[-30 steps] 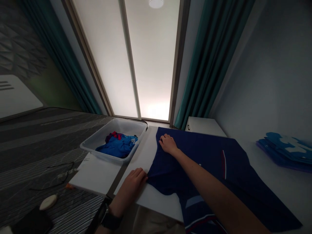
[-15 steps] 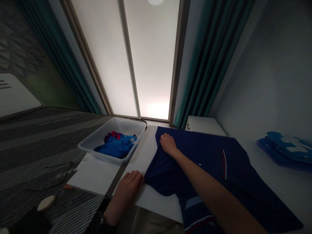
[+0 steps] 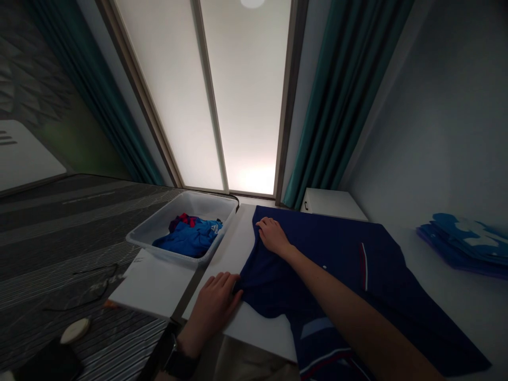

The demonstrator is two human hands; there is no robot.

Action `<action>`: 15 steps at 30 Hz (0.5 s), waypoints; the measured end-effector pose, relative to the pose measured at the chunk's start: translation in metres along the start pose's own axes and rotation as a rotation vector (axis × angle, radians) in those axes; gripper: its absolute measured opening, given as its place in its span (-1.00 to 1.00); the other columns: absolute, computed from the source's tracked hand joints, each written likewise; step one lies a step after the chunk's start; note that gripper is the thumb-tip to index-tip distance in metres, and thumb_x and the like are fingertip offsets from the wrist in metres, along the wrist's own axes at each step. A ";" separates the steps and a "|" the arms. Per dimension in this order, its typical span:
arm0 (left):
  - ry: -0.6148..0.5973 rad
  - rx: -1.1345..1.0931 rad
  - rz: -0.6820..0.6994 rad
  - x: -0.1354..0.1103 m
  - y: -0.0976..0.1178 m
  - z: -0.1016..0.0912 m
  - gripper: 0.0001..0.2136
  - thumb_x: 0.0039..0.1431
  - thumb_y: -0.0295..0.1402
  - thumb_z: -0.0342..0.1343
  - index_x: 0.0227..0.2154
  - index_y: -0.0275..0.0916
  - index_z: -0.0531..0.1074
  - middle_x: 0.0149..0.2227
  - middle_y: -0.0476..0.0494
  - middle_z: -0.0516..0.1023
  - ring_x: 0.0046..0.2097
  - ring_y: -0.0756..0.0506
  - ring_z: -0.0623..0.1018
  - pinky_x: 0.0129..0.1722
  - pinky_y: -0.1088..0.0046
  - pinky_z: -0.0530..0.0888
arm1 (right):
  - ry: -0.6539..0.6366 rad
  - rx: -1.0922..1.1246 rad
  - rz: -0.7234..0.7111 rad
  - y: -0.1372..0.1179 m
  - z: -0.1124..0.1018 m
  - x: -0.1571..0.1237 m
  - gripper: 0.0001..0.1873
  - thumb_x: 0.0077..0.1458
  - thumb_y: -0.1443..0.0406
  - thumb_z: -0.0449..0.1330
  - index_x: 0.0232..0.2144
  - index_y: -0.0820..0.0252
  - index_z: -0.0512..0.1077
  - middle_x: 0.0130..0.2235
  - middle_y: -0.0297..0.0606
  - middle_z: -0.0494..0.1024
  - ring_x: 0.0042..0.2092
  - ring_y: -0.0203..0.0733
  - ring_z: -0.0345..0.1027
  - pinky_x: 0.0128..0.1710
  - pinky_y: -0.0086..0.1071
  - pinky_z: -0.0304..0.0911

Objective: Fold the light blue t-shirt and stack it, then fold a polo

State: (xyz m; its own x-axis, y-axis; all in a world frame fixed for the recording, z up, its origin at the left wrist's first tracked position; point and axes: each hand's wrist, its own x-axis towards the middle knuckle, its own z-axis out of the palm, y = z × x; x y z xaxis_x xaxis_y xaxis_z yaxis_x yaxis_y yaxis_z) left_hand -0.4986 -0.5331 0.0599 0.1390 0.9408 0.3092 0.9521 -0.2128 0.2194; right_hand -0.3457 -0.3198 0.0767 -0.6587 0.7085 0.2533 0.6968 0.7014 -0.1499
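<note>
Navy shirt (image 3: pixel 337 275) flat, red/wht stripe (image 3: pixel 364 267), left hand (image 3: pixel 212 312), right hand (image 3: pixel 273 236) on it

The left forearm (image 3: pixel 194 338) and right forearm (image 3: pixel 357 312) are bare, with no sleeve showing on either. A black wristwatch with a wide dark strap (image 3: pixel 178 363) circles the left wrist, and pale beige cloth trousers (image 3: pixel 248 364) show along the bottom of the view.

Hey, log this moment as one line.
right hand: on navy shirt | left hand: at shirt's edge, on white board | nearby: white tub of blue clothes
</note>
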 end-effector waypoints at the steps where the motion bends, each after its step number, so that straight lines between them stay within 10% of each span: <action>1: -0.001 -0.009 -0.005 0.000 0.001 0.001 -0.86 0.25 -0.36 0.01 -0.15 -0.18 0.37 -0.26 -0.12 0.51 -0.22 -0.17 0.52 -0.22 0.28 0.38 | 0.000 0.010 -0.035 -0.001 -0.002 -0.003 -0.65 0.27 0.36 -0.06 0.02 0.17 0.38 0.03 -0.11 0.41 0.06 -0.11 0.22 0.08 -0.26 0.10; 15: 0.011 -0.141 -0.117 -0.003 0.005 0.009 -0.86 0.26 -0.37 -0.10 -0.29 -0.18 0.37 -0.30 -0.11 0.50 -0.28 -0.14 0.49 -0.23 0.26 0.33 | -0.194 0.058 -0.121 -0.018 0.010 -0.049 -0.33 0.29 0.00 -0.13 0.31 0.23 0.06 0.36 -0.04 0.01 0.37 0.00 -0.20 0.31 -0.05 -0.26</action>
State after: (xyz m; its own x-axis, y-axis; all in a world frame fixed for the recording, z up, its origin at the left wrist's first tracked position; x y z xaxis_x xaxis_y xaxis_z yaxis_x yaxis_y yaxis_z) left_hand -0.4921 -0.5344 0.0513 0.0261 0.9586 0.2834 0.9141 -0.1377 0.3815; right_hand -0.3287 -0.3667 0.0579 -0.7827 0.6165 0.0856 0.5954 0.7817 -0.1856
